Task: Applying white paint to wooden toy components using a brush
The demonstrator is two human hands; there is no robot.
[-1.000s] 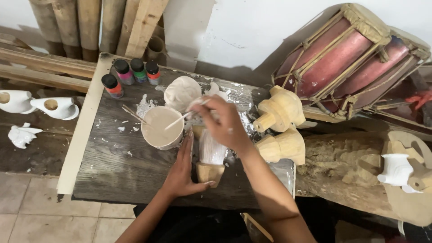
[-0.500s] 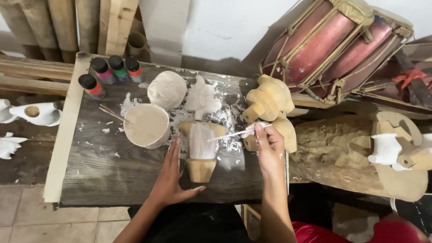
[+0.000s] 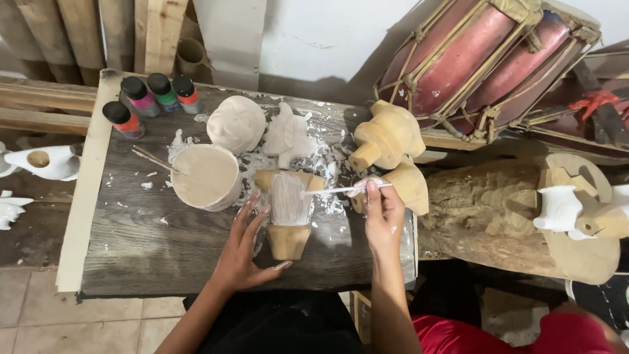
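- The right hand (image 3: 385, 213) sits at the bench's (image 3: 131, 249) near right corner, fingers pinched shut on a thin brush (image 3: 337, 191); a second ago it was over the cup, half a second ago it was already out to the right, and now the brush tip lies on the carving, so I judge the paint was loaded and is being laid on.
- The left hand (image 3: 244, 252) lies open and flat near the bench's front edge, fingers spread, fingertips against the left side of the wooden carving (image 3: 287, 213); it has kept this bracing place through all three frames; it grips nothing.
- The carving lies between the two hands, near the middle of the front edge, its upper half white, its narrow lower end bare wood.
- Just beyond, left of the carving, stands the paint cup (image 3: 204, 177) with a stick across its rim.
- Farther back lie two whitened pieces (image 3: 262, 128); at the far left corner stand four paint bottles (image 3: 149, 95); by the right edge rest two unpainted figures (image 3: 390, 154).
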